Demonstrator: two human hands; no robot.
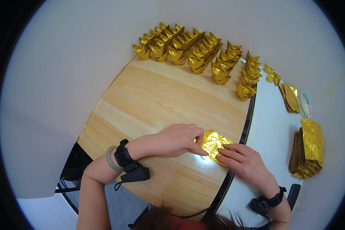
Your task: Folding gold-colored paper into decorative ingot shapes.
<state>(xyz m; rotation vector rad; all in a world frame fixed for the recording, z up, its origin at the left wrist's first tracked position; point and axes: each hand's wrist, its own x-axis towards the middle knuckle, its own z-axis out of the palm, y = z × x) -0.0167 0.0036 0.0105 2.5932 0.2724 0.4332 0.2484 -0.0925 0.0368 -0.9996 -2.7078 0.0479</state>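
Note:
A shiny sheet of gold foil paper (215, 143), creased and partly folded, lies at the right side of the wooden table. My left hand (176, 140) pinches its left edge between thumb and fingers. On the opposite edge, the fingers of my right hand (244, 160) press together on the paper, with the thumb mostly hidden. Rows of folded gold paper ingots (197, 63) stand along the table's far edge, well beyond both hands.
On the white surface to the right stand a thick stack of gold paper (312, 147), a smaller stack (289, 99), a few small gold pieces (271, 76) and a coiled clear-looking band (305, 105). A dark edge strip (246, 128) borders the wooden table (157, 96). Pale walls enclose it.

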